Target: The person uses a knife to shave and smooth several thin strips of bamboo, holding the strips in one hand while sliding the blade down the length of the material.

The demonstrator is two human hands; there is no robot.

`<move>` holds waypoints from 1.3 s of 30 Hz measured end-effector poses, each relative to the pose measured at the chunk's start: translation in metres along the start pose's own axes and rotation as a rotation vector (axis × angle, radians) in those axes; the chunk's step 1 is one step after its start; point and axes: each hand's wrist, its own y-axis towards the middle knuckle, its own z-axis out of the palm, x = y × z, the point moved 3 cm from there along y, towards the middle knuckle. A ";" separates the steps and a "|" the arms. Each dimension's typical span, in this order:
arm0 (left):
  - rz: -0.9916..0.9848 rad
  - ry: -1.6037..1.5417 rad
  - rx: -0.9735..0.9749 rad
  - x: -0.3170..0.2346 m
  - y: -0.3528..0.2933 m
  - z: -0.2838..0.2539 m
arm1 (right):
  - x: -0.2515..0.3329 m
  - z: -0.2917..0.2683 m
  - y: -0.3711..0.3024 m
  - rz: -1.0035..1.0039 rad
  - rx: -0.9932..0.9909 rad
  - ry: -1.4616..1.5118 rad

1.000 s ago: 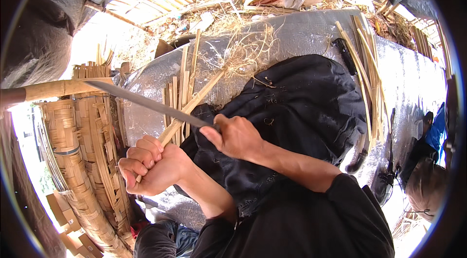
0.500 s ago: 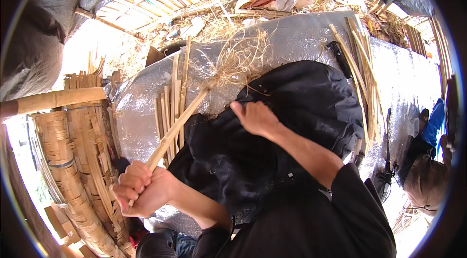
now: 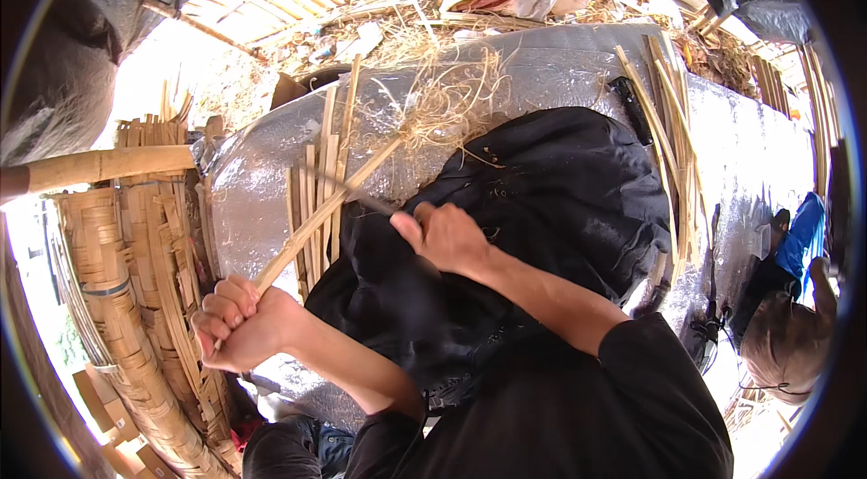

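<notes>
My left hand [image 3: 237, 324] is closed in a fist round the near end of a long pale bamboo strip [image 3: 302, 240]. The strip slants up and right, its far end against a tangle of thin curled shavings [image 3: 447, 109]. In my closed right hand [image 3: 450, 240] is a knife; its narrow, slightly blurred blade [image 3: 370, 200] points left and crosses the strip near its middle. The fingers hide the knife's handle. Beneath both forearms a black cloth [image 3: 560, 181] covers my lap.
Bamboo strips [image 3: 323, 181] lie beyond my left hand, and another bundle [image 3: 673, 154] lies at right beside a black tool-like object [image 3: 630, 109]. Silvery sheeting [image 3: 578, 55] spreads underneath. Woven bamboo rolls [image 3: 113, 271] stand at left. Another person [image 3: 784, 348] is at the right edge.
My right hand has moved left and slightly down, and the knife blade now shows across the strip. My left hand has shifted a little left and up with the strip.
</notes>
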 end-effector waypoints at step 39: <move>-0.070 -0.049 0.373 0.000 -0.053 0.055 | 0.042 -0.041 -0.024 -0.143 0.124 0.263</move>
